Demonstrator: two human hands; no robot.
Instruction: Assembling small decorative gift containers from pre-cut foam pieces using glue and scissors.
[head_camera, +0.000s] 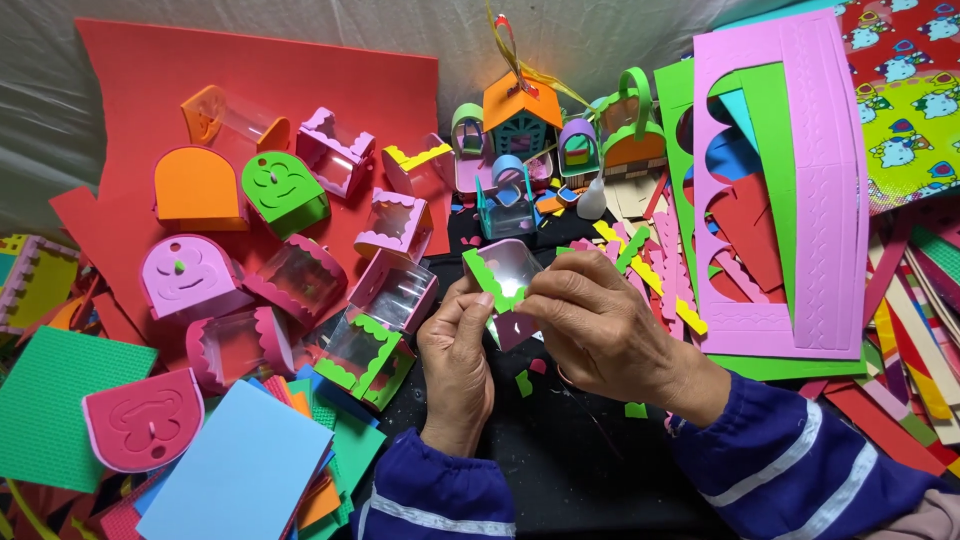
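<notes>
two hands are meeting over the dark patch of table (560, 470) in front of me, and both are closing on the same small clear box (508, 268) with a green scalloped strip (490, 283) along its edge. my left hand (458, 352) is gripping the box from below, thumb and fingers pinched narrow on its lower left side. my right hand (590, 325) is coming in from the right, fingertips pressed together on the green strip near the box's lower right corner, so neither hand is open.

i am reading the box as tilted, its clear face turned up toward the camera, and the green strip's long axis as running diagonally from upper left down to lower right. the strip is lying directly under my right fingertips, which makes the right hand the nearer one to it, while the left is only steadying the box.

around the hands i am seeing several finished boxes with pink and green trim (372, 352) just to the left, a little foam house with an orange roof (521, 108) further back, a large red foam sheet (300, 80), a pink cut-out sheet (810, 180) on the right, and a light blue sheet (235, 470) near my left sleeve. small green scraps (524, 383) are lying on the table below the box.
</notes>
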